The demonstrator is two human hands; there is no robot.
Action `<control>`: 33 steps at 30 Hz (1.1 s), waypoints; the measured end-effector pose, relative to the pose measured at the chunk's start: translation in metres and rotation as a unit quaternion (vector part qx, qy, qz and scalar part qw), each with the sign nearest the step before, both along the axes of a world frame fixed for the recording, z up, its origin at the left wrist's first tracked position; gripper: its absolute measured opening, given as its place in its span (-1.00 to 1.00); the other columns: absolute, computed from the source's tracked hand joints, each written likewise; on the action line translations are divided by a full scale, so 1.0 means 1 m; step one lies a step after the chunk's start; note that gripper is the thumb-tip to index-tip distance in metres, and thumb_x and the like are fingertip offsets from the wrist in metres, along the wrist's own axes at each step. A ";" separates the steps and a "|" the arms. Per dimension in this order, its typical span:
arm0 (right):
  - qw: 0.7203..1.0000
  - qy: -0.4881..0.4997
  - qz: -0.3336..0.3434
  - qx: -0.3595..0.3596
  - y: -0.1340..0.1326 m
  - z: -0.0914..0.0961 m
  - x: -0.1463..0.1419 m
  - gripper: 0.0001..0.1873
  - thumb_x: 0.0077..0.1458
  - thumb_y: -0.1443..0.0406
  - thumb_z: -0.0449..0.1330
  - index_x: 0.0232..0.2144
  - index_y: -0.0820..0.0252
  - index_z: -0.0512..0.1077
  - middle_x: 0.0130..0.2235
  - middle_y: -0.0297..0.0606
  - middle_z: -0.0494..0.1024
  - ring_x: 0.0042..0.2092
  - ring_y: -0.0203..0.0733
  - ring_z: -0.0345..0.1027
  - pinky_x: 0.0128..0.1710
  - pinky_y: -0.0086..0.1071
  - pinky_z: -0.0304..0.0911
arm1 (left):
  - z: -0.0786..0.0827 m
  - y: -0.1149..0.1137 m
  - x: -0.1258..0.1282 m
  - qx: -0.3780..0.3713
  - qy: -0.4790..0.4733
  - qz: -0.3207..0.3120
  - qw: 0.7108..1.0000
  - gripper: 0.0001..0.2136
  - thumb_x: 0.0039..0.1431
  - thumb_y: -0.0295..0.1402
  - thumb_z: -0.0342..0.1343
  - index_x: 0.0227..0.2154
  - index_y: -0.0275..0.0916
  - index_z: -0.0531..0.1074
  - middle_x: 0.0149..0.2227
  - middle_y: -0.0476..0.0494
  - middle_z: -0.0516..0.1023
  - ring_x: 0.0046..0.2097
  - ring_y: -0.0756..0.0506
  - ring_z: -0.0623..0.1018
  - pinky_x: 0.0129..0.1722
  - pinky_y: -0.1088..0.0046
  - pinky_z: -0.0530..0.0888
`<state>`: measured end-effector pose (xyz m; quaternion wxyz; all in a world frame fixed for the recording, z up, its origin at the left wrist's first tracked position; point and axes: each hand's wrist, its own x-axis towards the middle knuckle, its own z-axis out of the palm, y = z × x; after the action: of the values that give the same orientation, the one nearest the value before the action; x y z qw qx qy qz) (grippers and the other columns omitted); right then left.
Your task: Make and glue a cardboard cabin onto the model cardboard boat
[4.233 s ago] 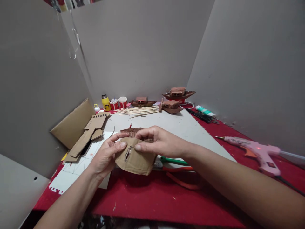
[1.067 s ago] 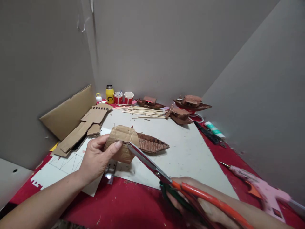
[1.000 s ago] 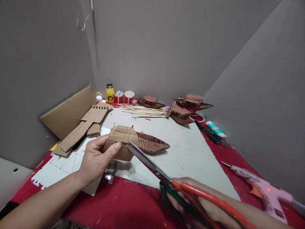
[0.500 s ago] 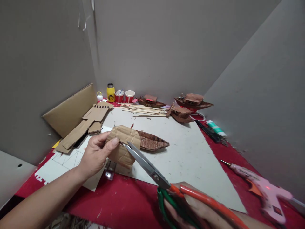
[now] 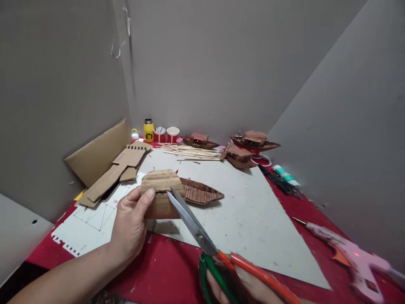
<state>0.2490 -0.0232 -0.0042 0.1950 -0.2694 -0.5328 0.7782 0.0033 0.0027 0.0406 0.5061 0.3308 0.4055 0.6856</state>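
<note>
Between thumb and fingers, my left hand pinches a creased brown cardboard piece, held above the table with a dark slit across its middle. My right hand grips scissors by their red and green handles. The blades are slightly parted, and their tips meet the cardboard at the right end of the slit. Just behind the cardboard lies a brown model boat hull with a slatted deck; the cardboard hides its left part.
Finished-looking model boats and thin wooden sticks lie at the back, near paper cups and a yellow bottle. Cardboard pieces and a drawn sheet are on the left. A pink glue gun lies right.
The cardboard has turned so its lower part faces me more squarely. The scissors have shifted slightly left, their tips still at the slit. The whole view has tilted up a little.
</note>
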 end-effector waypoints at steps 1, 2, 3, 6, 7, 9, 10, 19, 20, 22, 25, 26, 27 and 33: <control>1.000 0.000 0.005 -0.004 -0.001 0.000 -0.001 -0.34 0.15 -0.21 0.03 -0.28 0.31 0.43 -0.45 -0.30 0.36 -0.43 -0.33 0.25 -0.35 -0.44 0.26 | 0.001 -0.001 0.001 0.004 -0.006 0.006 1.000 -0.79 0.08 -0.26 0.30 -0.20 -0.12 0.63 -0.18 -0.04 0.69 -0.10 -0.14 0.61 -0.13 0.46 0.53; 1.000 0.002 0.007 -0.010 -0.001 0.001 -0.002 -0.34 0.15 -0.21 0.03 -0.27 0.31 0.44 -0.44 -0.29 0.36 -0.42 -0.32 0.25 -0.34 -0.43 0.26 | 0.002 -0.002 0.002 0.011 -0.009 0.010 1.000 -0.79 0.08 -0.27 0.30 -0.20 -0.12 0.63 -0.18 -0.04 0.69 -0.08 -0.13 0.61 -0.11 0.46 0.52; 1.000 0.003 0.007 -0.020 -0.002 0.002 -0.003 -0.33 0.15 -0.22 0.02 -0.28 0.30 0.44 -0.45 -0.29 0.35 -0.42 -0.32 0.24 -0.36 -0.43 0.26 | 0.003 -0.003 0.002 0.019 -0.008 0.009 1.000 -0.79 0.08 -0.28 0.30 -0.19 -0.13 0.63 -0.16 -0.05 0.69 -0.07 -0.13 0.60 -0.08 0.46 0.51; 0.998 0.002 0.011 -0.056 -0.001 0.005 -0.006 -0.32 0.13 -0.24 0.02 -0.32 0.30 0.42 -0.50 -0.34 0.30 -0.48 -0.35 0.19 -0.46 -0.49 0.19 | 0.003 -0.005 0.002 0.033 0.006 0.002 0.999 -0.79 0.09 -0.29 0.29 -0.18 -0.15 0.62 -0.11 -0.07 0.67 -0.02 -0.14 0.59 0.00 0.44 0.48; 0.998 0.000 0.012 -0.061 0.000 0.006 -0.007 -0.33 0.12 -0.24 0.04 -0.34 0.30 0.41 -0.51 -0.35 0.29 -0.50 -0.37 0.17 -0.49 -0.51 0.16 | 0.003 -0.006 0.002 0.031 0.009 -0.004 0.999 -0.79 0.10 -0.29 0.28 -0.18 -0.16 0.62 -0.10 -0.07 0.67 -0.01 -0.14 0.59 0.00 0.43 0.48; 0.999 -0.002 0.014 -0.049 0.002 0.008 -0.009 -0.31 0.09 -0.26 0.05 -0.36 0.29 0.40 -0.53 -0.38 0.27 -0.53 -0.41 0.14 -0.55 -0.54 0.09 | 0.003 -0.006 0.002 0.020 0.010 -0.014 1.000 -0.79 0.10 -0.30 0.27 -0.19 -0.16 0.62 -0.11 -0.08 0.67 -0.03 -0.15 0.59 -0.02 0.43 0.49; 0.999 -0.003 0.013 -0.038 0.002 0.009 -0.009 -0.30 0.09 -0.27 0.04 -0.38 0.29 0.39 -0.54 -0.39 0.26 -0.55 -0.42 0.12 -0.57 -0.56 0.06 | 0.004 -0.006 0.002 0.012 0.009 -0.016 1.000 -0.79 0.09 -0.30 0.27 -0.19 -0.17 0.62 -0.12 -0.09 0.67 -0.04 -0.15 0.60 -0.05 0.43 0.50; 0.999 -0.018 -0.011 0.025 -0.004 0.007 -0.011 -0.33 0.18 -0.24 -0.05 -0.42 0.27 0.34 -0.66 -0.48 0.20 -0.65 -0.45 0.05 -0.68 -0.58 -0.07 | 0.011 -0.007 0.006 -0.044 -0.013 -0.025 0.999 -0.73 0.00 -0.28 0.30 -0.22 -0.26 0.61 -0.26 -0.15 0.68 -0.21 -0.18 0.63 -0.21 0.37 0.54; 0.999 -0.021 -0.019 0.023 -0.005 0.007 -0.011 -0.33 0.17 -0.25 -0.05 -0.44 0.26 0.33 -0.66 -0.48 0.20 -0.65 -0.45 0.05 -0.68 -0.57 -0.07 | 0.011 -0.008 0.006 -0.047 -0.016 -0.029 0.998 -0.73 0.00 -0.27 0.31 -0.22 -0.26 0.61 -0.27 -0.14 0.68 -0.22 -0.17 0.63 -0.22 0.37 0.54; 0.999 -0.027 -0.031 0.021 -0.007 0.009 -0.012 -0.33 0.16 -0.25 -0.04 -0.46 0.25 0.32 -0.65 -0.47 0.20 -0.63 -0.45 0.05 -0.67 -0.57 -0.06 | 0.010 -0.009 0.006 -0.046 -0.021 -0.034 0.998 -0.73 0.00 -0.27 0.31 -0.21 -0.25 0.61 -0.27 -0.14 0.68 -0.23 -0.17 0.63 -0.24 0.38 0.54; 0.998 -0.038 -0.033 0.030 -0.006 0.013 -0.013 -0.35 0.16 -0.24 -0.02 -0.47 0.24 0.32 -0.64 -0.45 0.19 -0.62 -0.44 0.04 -0.66 -0.55 -0.06 | 0.011 -0.011 0.007 -0.042 -0.028 -0.041 0.998 -0.74 0.03 -0.28 0.30 -0.19 -0.24 0.61 -0.27 -0.13 0.68 -0.24 -0.16 0.62 -0.25 0.40 0.54; 0.998 -0.040 -0.028 0.038 -0.005 0.014 -0.013 -0.35 0.14 -0.25 0.00 -0.48 0.23 0.32 -0.65 -0.45 0.18 -0.63 -0.44 0.03 -0.66 -0.54 -0.07 | 0.012 -0.011 0.008 -0.040 -0.032 -0.045 0.998 -0.74 0.04 -0.28 0.29 -0.19 -0.23 0.61 -0.27 -0.13 0.68 -0.24 -0.15 0.62 -0.25 0.40 0.54; 0.998 -0.041 -0.019 0.048 -0.004 0.015 -0.013 -0.34 0.11 -0.26 0.02 -0.50 0.22 0.32 -0.66 -0.45 0.17 -0.64 -0.44 0.02 -0.67 -0.53 -0.07 | 0.013 -0.011 0.008 -0.039 -0.035 -0.047 0.998 -0.75 0.04 -0.29 0.29 -0.20 -0.23 0.61 -0.27 -0.12 0.68 -0.24 -0.15 0.62 -0.25 0.41 0.54; 0.993 -0.051 0.001 0.108 0.004 0.018 -0.016 -0.30 -0.08 -0.37 0.06 -0.61 0.12 0.20 -0.67 -0.44 0.12 -0.65 -0.40 -0.04 -0.69 -0.44 -0.08 | 0.010 -0.010 0.006 -0.023 -0.041 -0.070 0.996 -0.79 0.09 -0.30 0.27 -0.20 -0.20 0.61 -0.25 -0.09 0.68 -0.22 -0.14 0.62 -0.23 0.43 0.53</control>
<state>0.2334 -0.0194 0.0139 0.1946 -0.2853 -0.6231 0.7017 0.0089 -0.0074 0.0510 0.5766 0.3184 0.3757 0.6519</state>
